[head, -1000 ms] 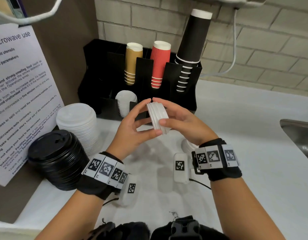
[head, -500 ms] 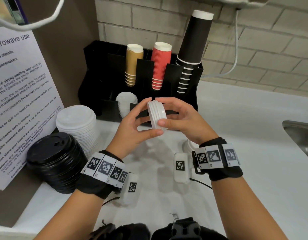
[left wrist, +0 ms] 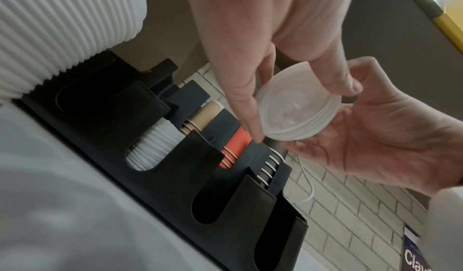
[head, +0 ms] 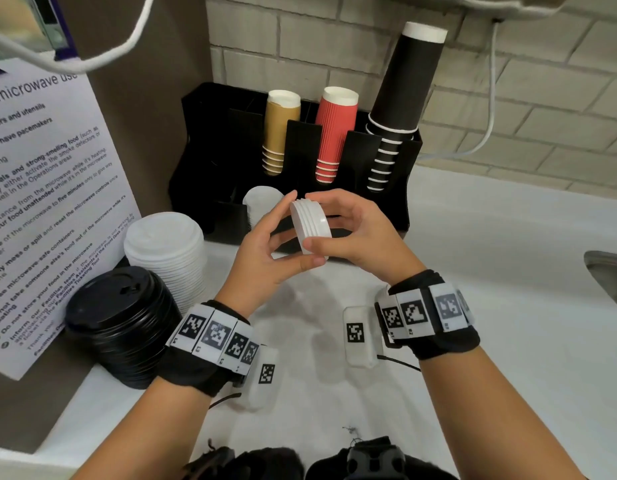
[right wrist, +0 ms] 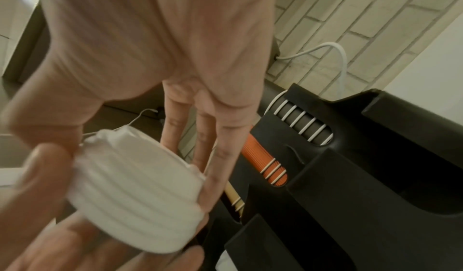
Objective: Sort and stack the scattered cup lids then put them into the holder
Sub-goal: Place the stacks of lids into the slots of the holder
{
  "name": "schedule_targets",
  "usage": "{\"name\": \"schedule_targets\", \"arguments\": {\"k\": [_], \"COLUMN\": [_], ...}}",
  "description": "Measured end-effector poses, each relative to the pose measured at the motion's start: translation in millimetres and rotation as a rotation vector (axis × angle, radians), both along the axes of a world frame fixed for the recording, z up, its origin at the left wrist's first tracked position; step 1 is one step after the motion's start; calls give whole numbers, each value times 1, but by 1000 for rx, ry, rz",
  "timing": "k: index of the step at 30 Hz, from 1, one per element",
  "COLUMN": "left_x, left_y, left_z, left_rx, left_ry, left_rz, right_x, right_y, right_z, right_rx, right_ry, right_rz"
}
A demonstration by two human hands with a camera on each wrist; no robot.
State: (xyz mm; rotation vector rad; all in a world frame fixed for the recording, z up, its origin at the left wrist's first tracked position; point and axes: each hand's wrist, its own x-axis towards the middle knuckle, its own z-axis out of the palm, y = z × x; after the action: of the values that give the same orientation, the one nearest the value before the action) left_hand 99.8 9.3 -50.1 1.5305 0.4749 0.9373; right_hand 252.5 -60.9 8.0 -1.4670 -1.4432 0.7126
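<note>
A short stack of small white lids (head: 310, 230) is held on edge between both hands, above the counter and just in front of the black holder (head: 227, 133). My left hand (head: 279, 237) pinches the stack (left wrist: 298, 113) from the left with thumb and fingers. My right hand (head: 338, 230) grips it (right wrist: 135, 200) from the right, thumb on the near rim. One front slot of the holder has more small white lids (head: 262, 202). A tall stack of larger white lids (head: 165, 247) and a stack of black lids (head: 123, 320) stand on the counter at left.
Tan, red and black cup stacks (head: 335, 133) rise from the holder's back slots. A printed notice (head: 40, 202) leans at the left. A sink edge (head: 608, 271) is at the right. A white cable (head: 487, 116) hangs on the brick wall.
Both hands keep hold of the small lid stack. It sits slightly higher, and its lids look pressed closer together than a second ago.
</note>
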Motion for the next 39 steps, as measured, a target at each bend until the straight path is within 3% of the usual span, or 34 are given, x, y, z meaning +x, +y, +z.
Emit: {"name": "schedule_targets", "arguments": {"k": [3,7,12,17,23,39], "left_x": [-3,-9,-14,-20,-21,-18], "left_y": [4,9,13,15,15,16], "left_z": [-1,-8,-16,-18,-20,-18], "left_rx": [-19,-70,-107,-129,-147,-127], "left_ry": [61,365,493,532,544,541], "left_rz": [61,100,36,31,18,10], "right_x": [4,11,-3,-14,-14,-34], "right_y": [19,71,136,162,167,156], "right_z": [9,24,17,-2,-13,-31], "right_rx": [59,120,-40,-173,-256,-202], "right_ry": [-56,-252,-588,-799,-882,-1267], "right_rz": [-8,-106,-33,35,64,21]}}
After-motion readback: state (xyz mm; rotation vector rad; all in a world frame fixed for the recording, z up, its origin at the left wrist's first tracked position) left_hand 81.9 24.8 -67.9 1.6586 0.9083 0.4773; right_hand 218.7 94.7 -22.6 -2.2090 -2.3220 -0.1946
